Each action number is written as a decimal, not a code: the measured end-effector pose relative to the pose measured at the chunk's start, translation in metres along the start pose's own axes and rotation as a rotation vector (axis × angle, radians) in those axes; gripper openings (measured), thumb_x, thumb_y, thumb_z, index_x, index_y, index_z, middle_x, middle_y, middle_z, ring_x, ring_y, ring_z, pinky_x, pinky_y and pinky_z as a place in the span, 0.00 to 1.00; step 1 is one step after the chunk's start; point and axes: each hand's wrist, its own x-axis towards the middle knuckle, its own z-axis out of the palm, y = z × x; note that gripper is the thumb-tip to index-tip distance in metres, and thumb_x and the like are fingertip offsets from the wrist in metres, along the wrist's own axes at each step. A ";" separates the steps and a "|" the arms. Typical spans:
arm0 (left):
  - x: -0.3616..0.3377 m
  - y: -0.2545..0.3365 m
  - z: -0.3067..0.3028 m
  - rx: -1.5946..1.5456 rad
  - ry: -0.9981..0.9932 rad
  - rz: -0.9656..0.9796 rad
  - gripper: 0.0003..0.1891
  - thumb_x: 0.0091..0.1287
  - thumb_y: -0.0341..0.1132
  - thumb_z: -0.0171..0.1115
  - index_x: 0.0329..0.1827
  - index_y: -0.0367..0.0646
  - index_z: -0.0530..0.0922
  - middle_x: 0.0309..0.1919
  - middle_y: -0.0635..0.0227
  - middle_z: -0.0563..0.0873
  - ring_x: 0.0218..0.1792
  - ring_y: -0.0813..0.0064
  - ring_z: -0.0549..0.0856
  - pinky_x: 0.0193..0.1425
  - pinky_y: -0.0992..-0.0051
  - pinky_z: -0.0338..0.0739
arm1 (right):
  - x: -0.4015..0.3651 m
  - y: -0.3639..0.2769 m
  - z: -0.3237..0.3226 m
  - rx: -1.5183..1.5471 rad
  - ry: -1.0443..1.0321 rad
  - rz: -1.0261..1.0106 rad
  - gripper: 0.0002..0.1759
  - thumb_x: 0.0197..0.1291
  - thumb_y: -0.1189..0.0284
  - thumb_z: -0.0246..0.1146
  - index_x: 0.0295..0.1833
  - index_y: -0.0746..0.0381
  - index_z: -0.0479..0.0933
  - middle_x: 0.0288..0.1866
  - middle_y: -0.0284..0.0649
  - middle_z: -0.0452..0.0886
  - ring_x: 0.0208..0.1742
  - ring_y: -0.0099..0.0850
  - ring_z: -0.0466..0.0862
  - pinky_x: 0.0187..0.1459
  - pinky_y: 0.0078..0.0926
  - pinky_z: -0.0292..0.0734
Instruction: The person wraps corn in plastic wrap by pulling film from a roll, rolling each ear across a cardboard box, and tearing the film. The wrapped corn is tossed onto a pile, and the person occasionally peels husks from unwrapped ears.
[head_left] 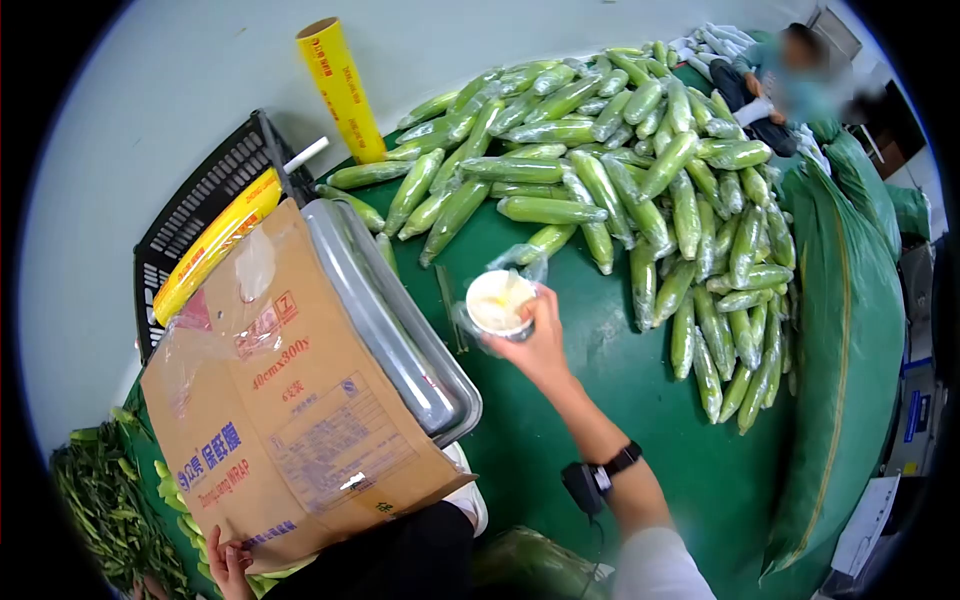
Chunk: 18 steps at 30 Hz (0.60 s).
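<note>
My right hand (535, 335) is closed round a white cup (498, 302) with pale contents, held over the green floor (600, 350). Clear plastic clings about the cup, and a wrapped green vegetable (548, 243) lies just beyond it. At the lower left, my left hand (230, 565) is beside the bottom edge of a flattened cardboard sheet (300, 400), fingers apart and holding nothing I can see. The cardboard leans over a grey metal tray (375, 310). A black strapped device (590, 480) sits on my right wrist.
Many wrapped green vegetables (640, 200) are piled ahead and right. A black crate (200, 190), yellow film rolls (345, 95) and husks (100, 500) lie left. A long green sack (840, 370) is at right. Another person (785, 85) sits at the back right.
</note>
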 end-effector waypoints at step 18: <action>-0.034 0.017 0.010 0.072 0.104 -0.080 0.24 0.72 0.35 0.55 0.70 0.43 0.65 0.37 0.72 0.80 0.31 0.84 0.79 0.36 0.85 0.74 | 0.043 0.048 0.126 -0.058 -0.318 -0.172 0.25 0.41 0.71 0.76 0.39 0.61 0.66 0.58 0.53 0.66 0.54 0.54 0.73 0.52 0.42 0.74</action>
